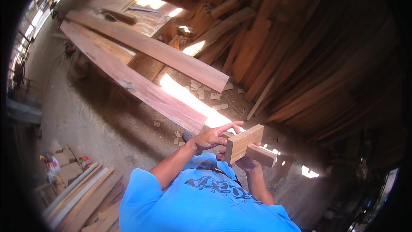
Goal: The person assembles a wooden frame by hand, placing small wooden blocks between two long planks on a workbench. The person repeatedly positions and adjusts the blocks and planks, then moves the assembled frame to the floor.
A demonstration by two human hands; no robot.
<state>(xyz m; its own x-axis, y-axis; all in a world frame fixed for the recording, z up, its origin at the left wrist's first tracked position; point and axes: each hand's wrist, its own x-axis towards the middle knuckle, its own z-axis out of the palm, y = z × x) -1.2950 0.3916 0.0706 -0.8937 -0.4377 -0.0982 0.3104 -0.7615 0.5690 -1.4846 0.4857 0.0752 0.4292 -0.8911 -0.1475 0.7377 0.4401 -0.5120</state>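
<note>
The light-brown, flat rectangular wooden block and the squared, light-brown wooden bar set crosswise against it are held up in front of the blue shirt, between the left hand and the right hand. The right hand appears to be grasping the pair from beneath and behind, much of its grip hidden by the wood; the left hand is half curled with a finger stretched out, beside the block's left side, and whether it pinches or merely touches there I cannot tell. As to progress, the block and bar look already put together; what is left to do with them cannot be judged from this view. The block's long axis slants, its lower end close to the shirt between the hands, its upper end pointing away to the right, beyond the right hand. The bar lies roughly square to that, its free end jutting rightward over the right hand. Past the left hand, two long reddish-brown wooden planks extend away to the upper left, their near ends towards the hands.
</note>
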